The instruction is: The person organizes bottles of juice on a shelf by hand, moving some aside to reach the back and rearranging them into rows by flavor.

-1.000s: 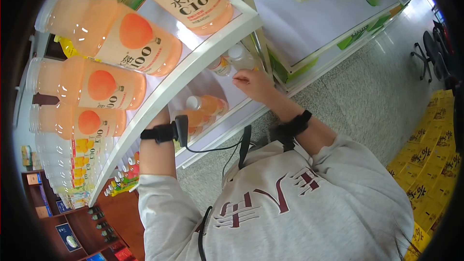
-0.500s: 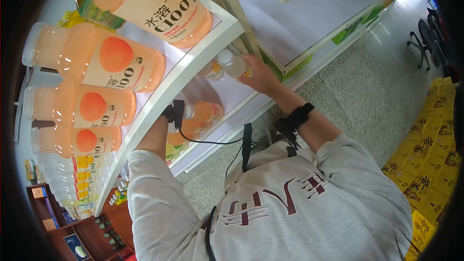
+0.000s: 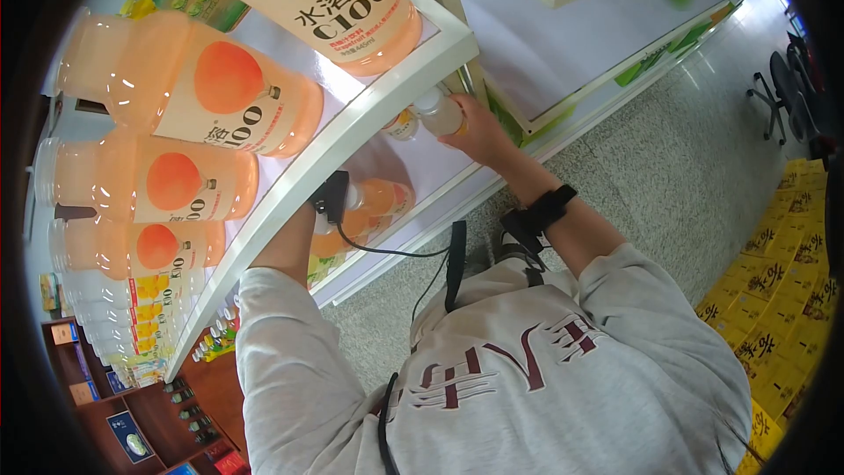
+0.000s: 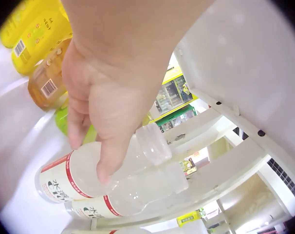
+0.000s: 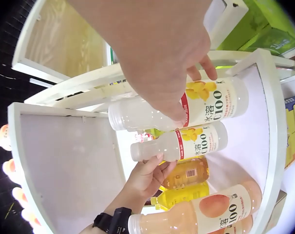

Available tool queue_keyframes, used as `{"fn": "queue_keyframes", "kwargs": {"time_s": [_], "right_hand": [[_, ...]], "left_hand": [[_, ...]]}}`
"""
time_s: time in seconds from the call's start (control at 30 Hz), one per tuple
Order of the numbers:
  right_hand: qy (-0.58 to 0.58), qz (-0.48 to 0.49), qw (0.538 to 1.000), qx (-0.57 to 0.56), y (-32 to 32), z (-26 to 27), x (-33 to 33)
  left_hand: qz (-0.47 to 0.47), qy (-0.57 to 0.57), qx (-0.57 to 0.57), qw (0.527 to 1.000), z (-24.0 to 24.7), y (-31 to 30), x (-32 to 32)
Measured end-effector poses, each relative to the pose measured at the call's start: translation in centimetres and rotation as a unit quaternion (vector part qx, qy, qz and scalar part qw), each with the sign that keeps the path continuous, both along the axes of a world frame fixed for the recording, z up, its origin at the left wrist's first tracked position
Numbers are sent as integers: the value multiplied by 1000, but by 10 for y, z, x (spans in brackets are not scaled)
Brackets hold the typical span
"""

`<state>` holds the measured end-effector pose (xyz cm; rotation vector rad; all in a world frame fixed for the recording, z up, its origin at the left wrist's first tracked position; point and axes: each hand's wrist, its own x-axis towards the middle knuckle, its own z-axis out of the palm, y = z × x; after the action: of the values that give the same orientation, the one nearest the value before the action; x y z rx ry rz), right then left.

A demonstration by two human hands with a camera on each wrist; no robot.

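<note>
My right hand [image 3: 482,134] grips a pale, clear-capped drink bottle [image 3: 436,113] on the lower shelf. In the right wrist view, that bottle [image 5: 225,103] has a white label with yellow fruit, and the right hand [image 5: 162,68] reaches over it from above. A matching bottle [image 5: 206,142] stands beside it, held near its shoulder by my left hand [image 5: 146,179]. The left wrist view shows the left hand [image 4: 108,107] with thumb and fingers around a pale bottle [image 4: 57,180], close to another one [image 4: 133,197]. In the head view the upper shelf hides the left hand.
Large peach-coloured bottles [image 3: 220,88] line the upper shelf, whose white curved edge [image 3: 352,132] overhangs the lower one. Beside my left hand stand amber [image 5: 189,173] and yellow bottles [image 5: 186,195], with peach ones [image 5: 220,207] nearer. Yellow cartons [image 3: 774,273] lie on the floor at right.
My right hand, at first beside the pale bottle with fingertips together, has moved onto it and now grips it. The left forearm has gone further in under the upper shelf. The head view has shifted slightly.
</note>
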<state>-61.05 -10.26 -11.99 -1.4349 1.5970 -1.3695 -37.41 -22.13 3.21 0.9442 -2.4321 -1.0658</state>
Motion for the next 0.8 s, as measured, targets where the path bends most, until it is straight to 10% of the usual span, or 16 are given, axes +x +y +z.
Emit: {"fn": "queue_keyframes", "kwargs": {"time_s": [0.73,0.8], "right_hand": [[9,10,1000,19,-1,6,-5],[5,12,1000,19,-1,6,-5]], "left_hand": [[-82,-24,96,992,-3,18,-23],[-18,-153,-54,987,-1,35,-30]]}}
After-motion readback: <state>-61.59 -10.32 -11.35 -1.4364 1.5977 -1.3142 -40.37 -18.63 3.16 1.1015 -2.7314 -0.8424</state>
